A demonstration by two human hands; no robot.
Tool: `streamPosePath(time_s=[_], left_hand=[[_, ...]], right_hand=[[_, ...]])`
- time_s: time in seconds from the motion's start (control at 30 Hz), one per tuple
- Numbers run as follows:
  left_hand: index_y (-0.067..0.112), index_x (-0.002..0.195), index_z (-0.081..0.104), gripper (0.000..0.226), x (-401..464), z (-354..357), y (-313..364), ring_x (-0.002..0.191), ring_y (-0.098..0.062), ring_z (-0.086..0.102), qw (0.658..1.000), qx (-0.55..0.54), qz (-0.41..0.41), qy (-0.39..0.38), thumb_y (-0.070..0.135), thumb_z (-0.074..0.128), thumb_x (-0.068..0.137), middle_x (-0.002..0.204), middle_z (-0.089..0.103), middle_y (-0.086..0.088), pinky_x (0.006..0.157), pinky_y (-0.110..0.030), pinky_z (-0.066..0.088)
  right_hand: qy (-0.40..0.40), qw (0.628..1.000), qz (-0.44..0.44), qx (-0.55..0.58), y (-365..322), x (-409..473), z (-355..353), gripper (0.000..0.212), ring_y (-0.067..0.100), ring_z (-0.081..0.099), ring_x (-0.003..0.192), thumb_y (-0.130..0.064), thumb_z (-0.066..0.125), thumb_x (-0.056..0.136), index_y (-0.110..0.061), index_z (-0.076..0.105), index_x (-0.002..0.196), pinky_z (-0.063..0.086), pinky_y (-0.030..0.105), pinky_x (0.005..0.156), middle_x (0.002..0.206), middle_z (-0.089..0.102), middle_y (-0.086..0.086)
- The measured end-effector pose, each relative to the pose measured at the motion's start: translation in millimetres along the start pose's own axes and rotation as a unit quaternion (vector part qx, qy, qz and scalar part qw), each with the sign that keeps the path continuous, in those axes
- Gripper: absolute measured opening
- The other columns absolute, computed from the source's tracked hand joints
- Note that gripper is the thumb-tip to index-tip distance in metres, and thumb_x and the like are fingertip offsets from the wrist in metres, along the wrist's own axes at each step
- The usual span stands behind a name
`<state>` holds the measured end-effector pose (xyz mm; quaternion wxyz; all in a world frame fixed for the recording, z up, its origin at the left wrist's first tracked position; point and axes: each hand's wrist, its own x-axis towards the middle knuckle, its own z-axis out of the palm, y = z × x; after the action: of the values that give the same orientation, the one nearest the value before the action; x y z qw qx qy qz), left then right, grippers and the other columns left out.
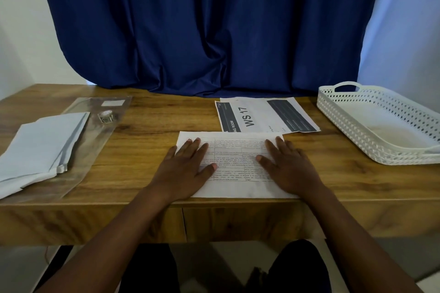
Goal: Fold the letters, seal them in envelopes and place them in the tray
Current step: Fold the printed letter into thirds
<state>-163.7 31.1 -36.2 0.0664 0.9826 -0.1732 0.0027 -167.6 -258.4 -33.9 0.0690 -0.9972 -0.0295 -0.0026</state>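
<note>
Letter [234,162] laid flat at desk [142,150] 6 o'clock edge. Left hand [188,169], right hand [288,169] pressed flat, fingers spread. Near edge best lifted, corners matched, crease pressed — envelopes [40,145] at 9, tray [381,126] at 3.

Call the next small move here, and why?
Probably lift the near edge of the letter and fold it away. Both hands, left and right, lie flat on it, it looks unfolded, and the tray looks empty.
</note>
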Motion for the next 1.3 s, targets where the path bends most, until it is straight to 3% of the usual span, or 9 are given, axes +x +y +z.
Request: streamPosePath(time_s=[0.1,0.2,0.27,0.4,0.6,0.8,1.17,1.3], left_hand=[[0.027,0.164,0.001,0.077,0.8,-0.6,3.7,0.158,-0.017,-0.010,1.000,0.011,-0.011,-0.020,0.068,0.017,0.101,0.173,-0.008,0.001,0.127,-0.053,-0.001],[0.023,0.164,0.002,0.077,9.0,-4.4,13.3,0.157,-0.026,-0.017,0.999,0.031,-0.017,-0.016,0.063,0.023,0.103,0.172,-0.015,-0.003,0.125,-0.059,-0.003],[0.022,0.164,0.002,0.075,13.3,-4.5,22.1,0.157,-0.027,-0.018,1.000,0.023,0.016,0.000,0.058,0.029,0.104,0.171,-0.018,-0.003,0.126,-0.059,-0.001],[0.027,0.164,-0.007,0.072,13.9,5.6,24.4,0.158,-0.021,-0.014,0.998,0.038,0.057,-0.014,0.052,0.028,0.105,0.172,-0.011,0.002,0.127,-0.054,-0.002],[0.029,0.164,-0.001,0.076,15.4,11.0,12.9,0.158,-0.016,-0.011,0.999,0.013,0.040,0.002,0.068,0.007,0.099,0.172,-0.007,0.007,0.128,-0.049,-0.002],[0.029,0.164,-0.001,0.081,14.6,11.3,15.4,0.158,-0.016,-0.008,0.999,0.016,0.031,0.009,0.073,0.005,0.095,0.172,-0.006,0.006,0.128,-0.051,0.000],[0.036,0.163,0.000,0.075,4.6,8.9,38.4,0.159,-0.020,-0.009,0.999,0.013,0.040,0.001,0.071,0.013,0.098,0.173,-0.005,0.003,0.127,-0.054,0.000],[0.040,0.162,0.002,0.069,3.4,8.8,51.4,0.159,-0.024,-0.008,0.998,0.032,0.046,-0.010,0.068,0.016,0.100,0.173,-0.005,0.001,0.126,-0.058,0.002]], right_hand=[[-0.005,0.999,0.034,-0.030,-10.7,-4.2,-3.3,0.074,0.034,0.002,0.155,-0.067,0.017,0.099,-0.025,0.012,0.161,0.005,0.059,0.122,0.169,0.008,0.010],[0.074,0.993,0.020,-0.086,-42.5,-1.7,-8.3,0.063,0.040,0.005,0.154,-0.053,0.025,0.103,-0.019,0.025,0.156,0.011,0.064,0.120,0.167,0.016,0.017],[0.102,0.993,-0.043,-0.043,-76.9,2.3,-4.0,0.060,0.035,0.004,0.155,-0.045,0.028,0.103,-0.020,0.023,0.157,0.010,0.061,0.122,0.167,0.016,0.013],[0.041,0.989,-0.117,0.076,-110.9,6.6,17.0,0.058,0.026,0.008,0.156,-0.042,0.023,0.105,-0.026,0.014,0.161,0.006,0.053,0.124,0.168,0.016,0.006],[0.010,0.997,-0.080,0.014,-48.3,7.5,15.7,0.078,0.024,-0.002,0.156,-0.075,0.005,0.093,-0.035,0.006,0.160,0.002,0.051,0.124,0.170,0.002,0.001],[0.001,0.999,0.037,-0.017,15.9,-4.8,0.8,0.081,0.026,-0.001,0.156,-0.074,0.009,0.093,-0.029,0.002,0.161,0.006,0.053,0.125,0.170,0.002,0.003],[0.066,0.992,0.109,0.016,25.3,-37.3,1.9,0.086,0.022,0.012,0.155,-0.078,0.017,0.092,-0.024,0.022,0.159,0.014,0.054,0.123,0.168,0.018,-0.001],[0.151,0.980,0.112,0.062,37.2,-58.0,0.7,0.066,0.024,0.035,0.147,-0.062,0.039,0.099,-0.021,0.043,0.151,0.029,0.052,0.119,0.160,0.040,0.003]])
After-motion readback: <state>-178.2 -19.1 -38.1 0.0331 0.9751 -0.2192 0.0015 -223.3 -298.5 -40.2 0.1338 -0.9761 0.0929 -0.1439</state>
